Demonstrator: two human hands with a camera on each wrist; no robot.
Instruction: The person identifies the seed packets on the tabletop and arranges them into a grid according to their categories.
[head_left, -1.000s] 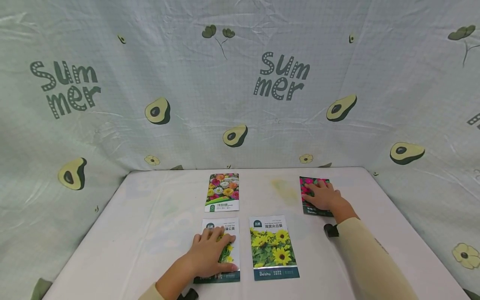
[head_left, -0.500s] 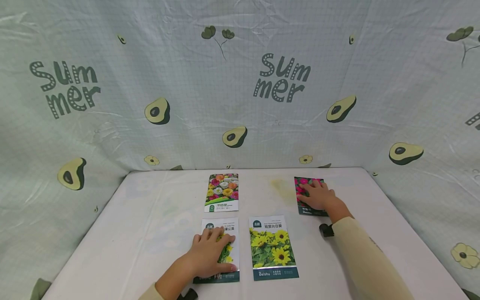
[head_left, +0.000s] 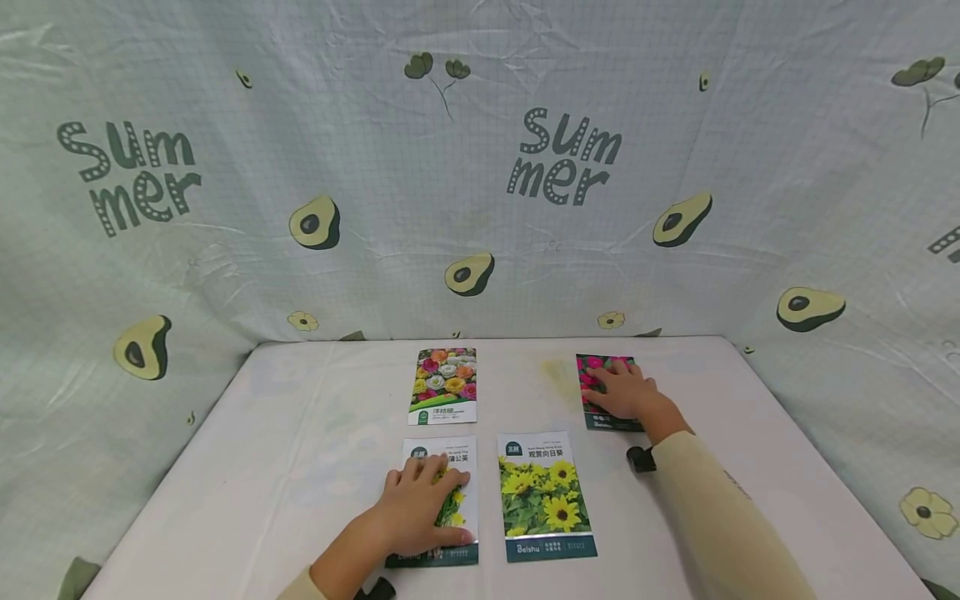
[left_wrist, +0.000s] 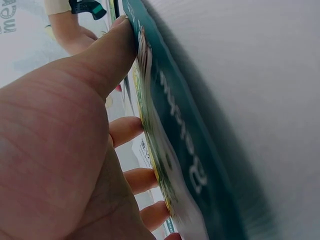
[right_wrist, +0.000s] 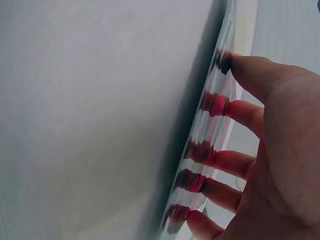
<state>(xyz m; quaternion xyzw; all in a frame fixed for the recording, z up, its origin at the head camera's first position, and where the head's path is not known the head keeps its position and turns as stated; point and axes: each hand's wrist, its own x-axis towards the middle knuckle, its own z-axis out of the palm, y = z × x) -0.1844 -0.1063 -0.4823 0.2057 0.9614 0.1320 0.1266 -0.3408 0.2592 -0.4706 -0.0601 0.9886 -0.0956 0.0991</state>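
Note:
My left hand point(head_left: 416, 512) rests with spread fingers on a seed packet with yellow flowers point(head_left: 468, 492), lying flat at the near middle of the table. In the left wrist view its fingertips and thumb touch that packet's face. Farther back on the right, my right hand point(head_left: 626, 394) presses spread fingertips on a seed packet with pink flowers point(head_left: 591, 385), covering much of it. The right wrist view shows the fingertips point(right_wrist: 217, 107) touching the packet's glossy surface. Between the hands lies a sunflower seed packet point(head_left: 546, 496). Behind the left hand is a packet with multicoloured blooms point(head_left: 444, 386).
The packets lie on a white-covered table point(head_left: 262, 467). A pale cloth point(head_left: 375, 167) printed with avocados hangs behind and along the sides. A faint yellowish stain point(head_left: 561, 377) marks the tabletop left of the pink packet.
My right hand has slid the pink-flower packet leftward along the back of the table. The left hand and the other packets have stayed in place.

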